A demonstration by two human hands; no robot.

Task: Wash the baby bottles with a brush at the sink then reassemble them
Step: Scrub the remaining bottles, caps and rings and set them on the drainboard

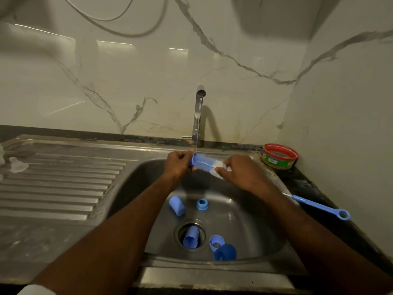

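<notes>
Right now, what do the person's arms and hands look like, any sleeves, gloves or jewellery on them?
Both forearms are bare right up to the bottom edge of the picture, with no sleeves showing. The left hand and the right hand are bare too: no gloves, and no watch, bracelet or ring that I can make out. A pale patch at the bottom left corner may be clothing, but it's too cut off to tell.
</notes>
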